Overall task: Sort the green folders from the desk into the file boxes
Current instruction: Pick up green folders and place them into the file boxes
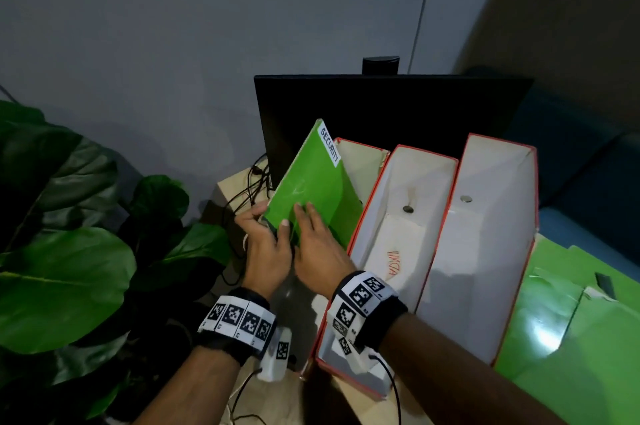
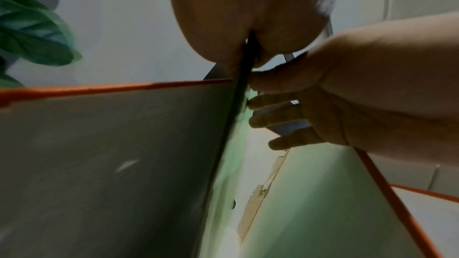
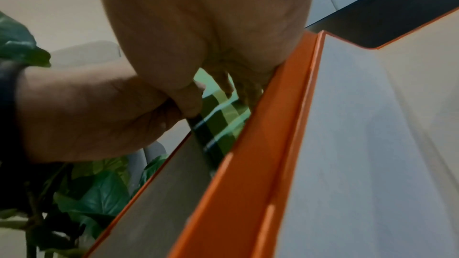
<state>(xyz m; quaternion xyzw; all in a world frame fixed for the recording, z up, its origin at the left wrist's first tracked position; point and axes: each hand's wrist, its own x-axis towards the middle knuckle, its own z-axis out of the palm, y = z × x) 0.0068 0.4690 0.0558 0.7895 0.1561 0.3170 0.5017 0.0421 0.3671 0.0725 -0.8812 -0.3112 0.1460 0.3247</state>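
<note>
My left hand (image 1: 265, 248) grips green folder (image 1: 311, 185) near corner, right hand (image 1: 320, 251) fingers flat on it; folder tilted in leftmost file box (image 1: 360, 161). Wooden desk (image 1: 228, 187), grey wall (image 1: 173, 26), plant (image 1: 62, 251) left.

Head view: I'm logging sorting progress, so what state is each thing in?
SECURITY folder: tilted, partly inside the leftmost file box.
Left hand: grips the folder's near edge.
Right hand: fingers flat on the folder.
Middle file box: no folders.
Right file box: no folders.
Green folders on desk: unsorted.
Monitor: dark.
</note>
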